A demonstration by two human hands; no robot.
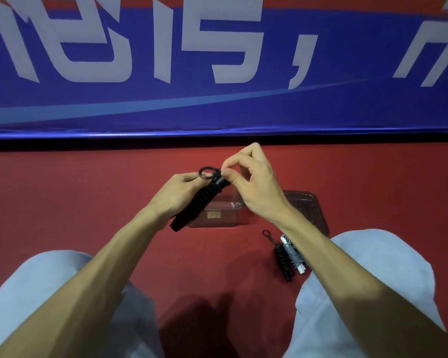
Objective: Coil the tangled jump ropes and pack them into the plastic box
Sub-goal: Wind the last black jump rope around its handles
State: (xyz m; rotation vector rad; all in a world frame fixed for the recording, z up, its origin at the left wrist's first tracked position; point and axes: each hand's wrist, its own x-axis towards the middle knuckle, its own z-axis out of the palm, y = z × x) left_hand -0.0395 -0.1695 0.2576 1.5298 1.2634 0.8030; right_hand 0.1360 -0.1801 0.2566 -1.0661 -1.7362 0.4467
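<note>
Black jump rope (pixel 204 198), wound tight into a ribbed bundle w/ a loop (pixel 206 173) at its far end, is held over the clear plastic box (pixel 219 219). Long axis is slanted near-left to far-right. It is gripped mid-length by the left hand (pixel 177 193) & pinched nr the loop by the right hand (pixel 256 188).

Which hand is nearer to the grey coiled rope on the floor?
Right. The right hand is up-left of the grey coiled rope; the left hand is farther left.
</note>
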